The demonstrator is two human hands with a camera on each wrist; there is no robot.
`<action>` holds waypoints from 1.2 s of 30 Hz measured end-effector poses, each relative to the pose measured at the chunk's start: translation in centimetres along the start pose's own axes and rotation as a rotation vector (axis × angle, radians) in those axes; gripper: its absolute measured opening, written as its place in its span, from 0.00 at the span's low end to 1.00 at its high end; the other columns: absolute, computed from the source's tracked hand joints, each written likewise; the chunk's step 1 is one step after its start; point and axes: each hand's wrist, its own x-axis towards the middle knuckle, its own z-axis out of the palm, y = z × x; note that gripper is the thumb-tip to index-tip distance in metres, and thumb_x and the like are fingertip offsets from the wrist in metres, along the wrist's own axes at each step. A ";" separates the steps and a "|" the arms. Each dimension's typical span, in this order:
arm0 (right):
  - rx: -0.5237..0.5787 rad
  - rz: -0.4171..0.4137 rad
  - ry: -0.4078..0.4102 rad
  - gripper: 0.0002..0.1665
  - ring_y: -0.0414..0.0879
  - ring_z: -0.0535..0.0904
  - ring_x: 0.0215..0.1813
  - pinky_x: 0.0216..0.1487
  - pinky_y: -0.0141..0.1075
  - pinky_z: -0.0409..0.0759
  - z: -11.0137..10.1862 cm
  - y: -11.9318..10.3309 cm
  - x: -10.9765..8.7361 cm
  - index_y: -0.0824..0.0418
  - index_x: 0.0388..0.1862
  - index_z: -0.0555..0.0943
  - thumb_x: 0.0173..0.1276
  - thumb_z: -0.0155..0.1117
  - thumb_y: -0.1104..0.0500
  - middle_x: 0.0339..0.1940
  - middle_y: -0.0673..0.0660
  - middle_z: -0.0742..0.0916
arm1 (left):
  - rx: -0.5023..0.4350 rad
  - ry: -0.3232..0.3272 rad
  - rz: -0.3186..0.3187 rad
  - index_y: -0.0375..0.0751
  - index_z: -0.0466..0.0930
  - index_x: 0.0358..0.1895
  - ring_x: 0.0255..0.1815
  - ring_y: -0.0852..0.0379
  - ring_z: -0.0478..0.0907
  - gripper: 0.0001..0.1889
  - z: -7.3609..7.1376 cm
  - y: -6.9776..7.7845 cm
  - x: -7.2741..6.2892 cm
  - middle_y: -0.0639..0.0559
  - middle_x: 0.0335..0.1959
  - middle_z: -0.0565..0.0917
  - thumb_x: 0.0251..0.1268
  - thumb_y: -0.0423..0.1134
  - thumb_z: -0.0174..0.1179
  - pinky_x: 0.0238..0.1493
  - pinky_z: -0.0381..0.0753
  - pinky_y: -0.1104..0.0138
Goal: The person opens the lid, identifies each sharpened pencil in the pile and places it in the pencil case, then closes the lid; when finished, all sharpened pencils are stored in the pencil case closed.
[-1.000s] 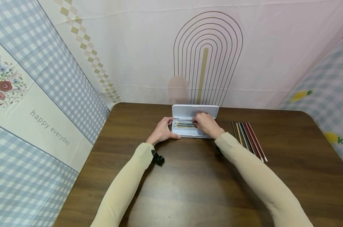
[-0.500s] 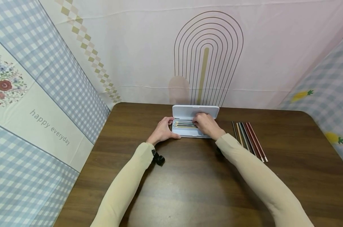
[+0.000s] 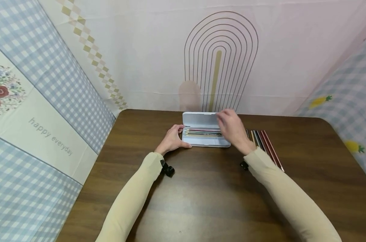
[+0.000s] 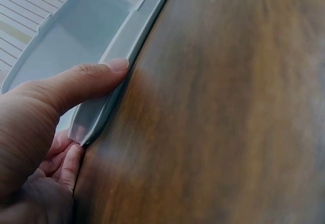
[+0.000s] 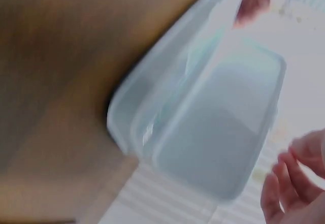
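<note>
A pale pencil case (image 3: 196,141) lies near the table's back edge, its lid (image 3: 198,118) raised. Several pencils (image 3: 198,133) lie side by side in it. My left hand (image 3: 172,138) grips the case's left end: in the left wrist view the thumb (image 4: 86,84) lies on the front edge and the fingers (image 4: 71,168) are at the corner. My right hand (image 3: 232,129) is raised at the case's right end, overlapping the lid in the head view. In the right wrist view its fingers (image 5: 289,188) are loosely bent, with nothing seen between them and the thumb.
Several more pencils (image 3: 270,148), dark, tan and red, lie on the brown table (image 3: 201,195) right of the case, partly hidden by the right arm. A printed cloth (image 3: 152,60) hangs right behind the table, with checked cloth at both sides.
My right hand has come up out of the case and moved right, uncovering the pencils there, a dark red one at the back among them. The left hand stays on the case.
</note>
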 end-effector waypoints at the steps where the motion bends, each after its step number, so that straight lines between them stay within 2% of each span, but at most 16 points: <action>1: -0.001 0.013 0.035 0.14 0.68 0.83 0.60 0.64 0.60 0.84 -0.5 0.3 0.1 0.75 0.57 0.87 0.77 0.64 0.70 0.55 0.73 0.89 | 0.000 0.002 0.000 0.35 0.70 0.78 0.79 0.42 0.75 0.52 -0.1 0.1 0.0 0.39 0.75 0.76 0.48 0.43 0.88 0.82 0.76 0.53; 4: -0.011 0.074 0.053 0.17 0.71 0.79 0.65 0.68 0.64 0.80 -1.4 1.7 0.4 0.76 0.62 0.85 0.81 0.61 0.67 0.59 0.74 0.86 | 0.001 0.002 0.000 0.35 0.70 0.78 0.79 0.41 0.75 0.52 -0.1 0.2 0.0 0.39 0.74 0.76 0.48 0.43 0.88 0.82 0.75 0.53; 9: 0.052 0.176 -0.071 0.21 0.73 0.80 0.67 0.72 0.66 0.77 -1.6 3.5 -0.2 0.76 0.66 0.83 0.87 0.54 0.63 0.63 0.77 0.86 | -0.004 -0.003 -0.009 0.34 0.70 0.78 0.79 0.42 0.75 0.52 0.0 0.1 0.0 0.39 0.75 0.75 0.48 0.43 0.88 0.82 0.76 0.54; 13: 0.107 0.216 -0.124 0.22 0.72 0.83 0.66 0.72 0.65 0.79 -1.5 4.1 -1.0 0.76 0.66 0.83 0.89 0.51 0.61 0.62 0.77 0.87 | -0.010 0.002 -0.010 0.33 0.69 0.78 0.78 0.41 0.76 0.52 0.0 0.1 0.0 0.38 0.75 0.76 0.48 0.42 0.88 0.82 0.76 0.53; 20: 0.150 0.263 -0.169 0.22 0.70 0.81 0.68 0.72 0.65 0.78 -1.7 3.7 -2.4 0.73 0.64 0.85 0.89 0.54 0.57 0.63 0.75 0.86 | -0.031 0.005 0.000 0.33 0.64 0.81 0.78 0.41 0.76 0.57 0.0 0.2 0.0 0.37 0.75 0.76 0.48 0.41 0.88 0.83 0.75 0.54; 24: 0.155 0.286 -0.251 0.23 0.70 0.80 0.68 0.71 0.66 0.77 -2.0 3.3 -3.2 0.72 0.65 0.84 0.89 0.55 0.56 0.66 0.74 0.84 | -0.056 -0.007 -0.003 0.37 0.61 0.84 0.80 0.42 0.75 0.60 -0.1 0.1 -0.2 0.37 0.77 0.75 0.47 0.41 0.88 0.85 0.73 0.53; 31: 0.080 0.309 -0.408 0.30 0.70 0.76 0.72 0.74 0.67 0.76 -1.9 2.2 -4.4 0.73 0.74 0.78 0.84 0.64 0.53 0.73 0.75 0.78 | -0.053 -0.033 0.004 0.41 0.64 0.83 0.80 0.43 0.74 0.58 -0.6 -0.1 -0.3 0.41 0.79 0.74 0.47 0.46 0.88 0.83 0.74 0.51; 36: 0.033 0.348 -0.448 0.34 0.68 0.73 0.74 0.77 0.65 0.73 -1.3 1.7 -4.9 0.75 0.75 0.76 0.81 0.68 0.54 0.75 0.74 0.76 | -0.036 -0.050 -0.008 0.44 0.65 0.83 0.81 0.42 0.72 0.54 -0.7 0.1 -0.1 0.40 0.81 0.72 0.54 0.52 0.85 0.84 0.73 0.49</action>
